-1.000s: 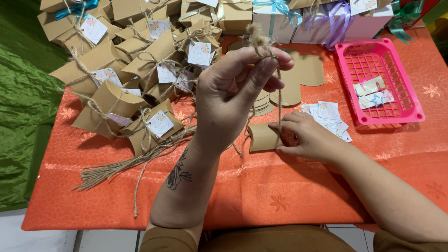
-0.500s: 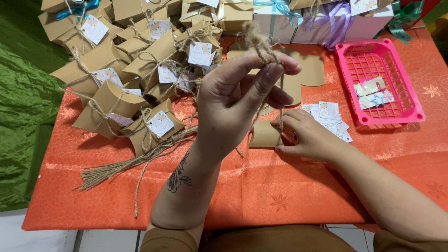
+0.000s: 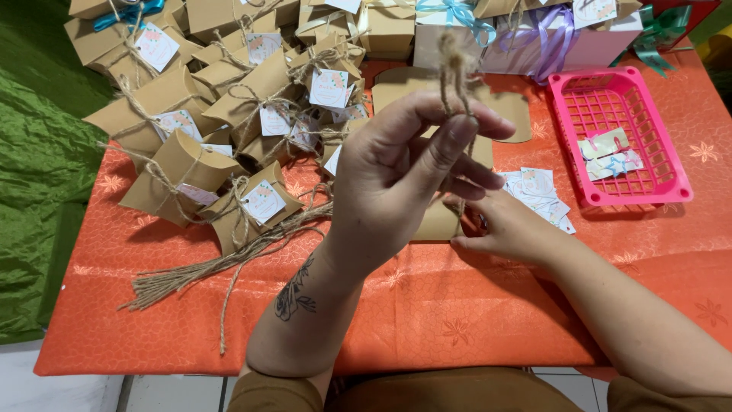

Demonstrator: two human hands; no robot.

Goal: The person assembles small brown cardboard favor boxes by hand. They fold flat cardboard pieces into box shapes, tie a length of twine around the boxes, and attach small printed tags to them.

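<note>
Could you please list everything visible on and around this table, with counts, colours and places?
Brown kraft pillow boxes tied with twine and white tags: a large pile, far left of table.
Loose brown jute twine bundle: one, in front of the pile.
Flat brown kraft box: one, centre, under the right hand.
White printed paper tags: a small heap, centre right.
Pink plastic basket: one, right, holding a few tags.
White ribboned gift boxes: several, far edge.
Orange tablecloth: one, covering the table.
Green cloth: one, left.
Left hand: raised, grip pinching twine ends.
Right hand: on the flat box.
</note>
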